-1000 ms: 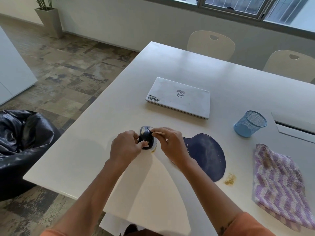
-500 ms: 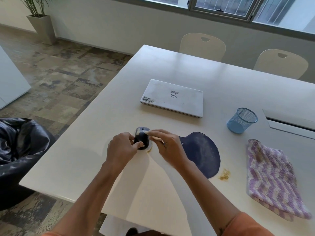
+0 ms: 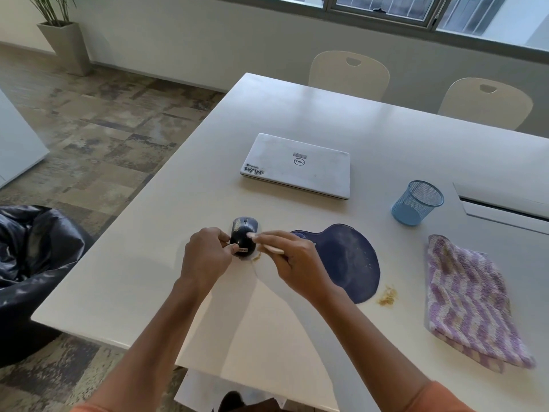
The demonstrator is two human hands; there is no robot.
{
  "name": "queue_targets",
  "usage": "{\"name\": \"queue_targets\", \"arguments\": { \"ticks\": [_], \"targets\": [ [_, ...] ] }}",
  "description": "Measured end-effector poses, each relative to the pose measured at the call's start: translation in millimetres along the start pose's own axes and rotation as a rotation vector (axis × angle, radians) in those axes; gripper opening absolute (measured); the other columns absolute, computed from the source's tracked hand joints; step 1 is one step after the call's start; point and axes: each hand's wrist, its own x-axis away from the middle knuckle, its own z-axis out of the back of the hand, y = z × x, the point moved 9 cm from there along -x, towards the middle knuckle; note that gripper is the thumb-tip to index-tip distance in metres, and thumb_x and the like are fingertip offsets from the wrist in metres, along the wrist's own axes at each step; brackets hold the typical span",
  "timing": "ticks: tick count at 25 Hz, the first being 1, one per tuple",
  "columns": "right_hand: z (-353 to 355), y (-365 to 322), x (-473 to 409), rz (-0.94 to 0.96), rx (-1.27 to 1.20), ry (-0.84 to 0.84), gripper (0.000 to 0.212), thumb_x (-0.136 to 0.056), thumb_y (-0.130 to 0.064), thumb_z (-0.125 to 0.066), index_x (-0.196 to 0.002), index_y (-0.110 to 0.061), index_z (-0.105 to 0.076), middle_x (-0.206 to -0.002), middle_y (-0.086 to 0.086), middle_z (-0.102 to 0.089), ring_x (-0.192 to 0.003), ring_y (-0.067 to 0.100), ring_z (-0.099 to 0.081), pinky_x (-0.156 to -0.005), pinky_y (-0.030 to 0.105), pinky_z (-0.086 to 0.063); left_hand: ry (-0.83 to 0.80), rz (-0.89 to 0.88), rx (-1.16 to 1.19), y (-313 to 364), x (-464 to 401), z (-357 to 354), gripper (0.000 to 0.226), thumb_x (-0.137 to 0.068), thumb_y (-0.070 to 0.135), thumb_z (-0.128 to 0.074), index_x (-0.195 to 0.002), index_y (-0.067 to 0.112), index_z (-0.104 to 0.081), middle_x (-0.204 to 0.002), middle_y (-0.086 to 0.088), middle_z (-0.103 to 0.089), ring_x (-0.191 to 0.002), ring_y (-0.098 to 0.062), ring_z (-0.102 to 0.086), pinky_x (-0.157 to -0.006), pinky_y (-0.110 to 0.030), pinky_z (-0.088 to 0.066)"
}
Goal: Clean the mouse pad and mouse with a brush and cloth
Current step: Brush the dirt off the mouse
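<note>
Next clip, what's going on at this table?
A person is cleaning a mouse. The left hand grips it on the table, while the right hand holds a thin brush against its right side. Some brown crumbs lie beside the mouse. The mouse pad sits to the right, dusty, with more crumbs at its edge. The cloth lies untouched further right.

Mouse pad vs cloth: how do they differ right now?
The mouse pad is dark blue, smooth and flat, speckled with dust; the cloth is purple-and-white striped, thick and folded. The mouse pad lies beside the right hand; the cloth lies farther right, untouched. Both rest on the white table.
</note>
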Motion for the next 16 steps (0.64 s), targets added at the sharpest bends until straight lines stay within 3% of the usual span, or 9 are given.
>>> {"name": "queue_targets", "arguments": {
  "ticks": [2,8,13,16],
  "targets": [
    [-7.9,-5.2,-7.3,0.011,0.026,0.009,0.028,-0.101,-0.001,-0.069,-0.124,-0.012,-0.079,-0.128,0.003,-0.076,-0.117,0.014,-0.073,-0.097,0.037,-0.061,0.001,0.004,-0.005,-0.5,1.1,0.3,0.024,-0.085,0.026,-0.085,-0.104,0.013,-0.079,-0.095,-0.002,-0.078,-0.09,-0.021,-0.073,-0.082,-0.031,-0.053],
    [-36.9,-13.9,29.6,0.081,0.063,-0.166,0.037,-0.099,0.005,-0.068,-0.128,-0.015,-0.077,-0.133,0.003,-0.074,-0.122,0.016,-0.07,-0.1,0.034,-0.06,-0.007,-0.014,-0.004,0.1,3.0,2.5,0.02,-0.084,0.02,-0.085,-0.102,0.013,-0.079,-0.095,-0.003,-0.078,-0.09,-0.021,-0.073,-0.084,-0.031,-0.054],
    [-19.9,-4.4,34.0,0.032,0.072,-0.06,0.032,-0.101,0.002,-0.069,-0.127,-0.014,-0.078,-0.13,0.002,-0.075,-0.121,0.013,-0.071,-0.098,0.032,-0.061,-0.001,0.01,-0.002,-2.9,2.7,2.2,0.019,-0.085,0.014,-0.085,-0.103,0.012,-0.079,-0.094,-0.003,-0.079,-0.089,-0.02,-0.073,-0.086,-0.031,-0.055],
    [-26.3,-6.2,36.4,0.023,0.065,-0.099,0.033,-0.101,0.002,-0.067,-0.128,-0.015,-0.077,-0.13,0.002,-0.075,-0.119,0.013,-0.071,-0.097,0.032,-0.061,0.004,0.002,0.0,-1.5,2.8,2.5,0.02,-0.085,0.011,-0.084,-0.104,0.011,-0.079,-0.093,-0.002,-0.078,-0.089,-0.021,-0.073,-0.088,-0.036,-0.057]
  ]
}}
